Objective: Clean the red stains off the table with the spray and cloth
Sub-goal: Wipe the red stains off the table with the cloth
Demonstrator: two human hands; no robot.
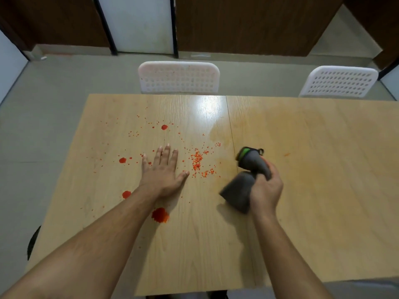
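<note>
Red stains are scattered over the left half of the light wooden table point(313, 190): a big blot point(160, 215) near my left forearm, smaller round spots point(122, 160) and a patch of fine orange-red specks point(197, 161). My left hand point(163, 172) rests flat on the table among them, fingers straight. My right hand point(264, 188) grips a folded grey cloth point(239, 194) with a green and black edge point(245, 152), held just above the table right of the specks. A faint orange smear point(224, 134) marks the wood beyond the cloth. No spray bottle is in view.
Two white perforated chairs stand at the far side of the table, one at the middle point(178, 77) and one at the right point(340, 81). A seam point(232, 134) runs across the tabletop. Grey floor and brown wall panels lie beyond.
</note>
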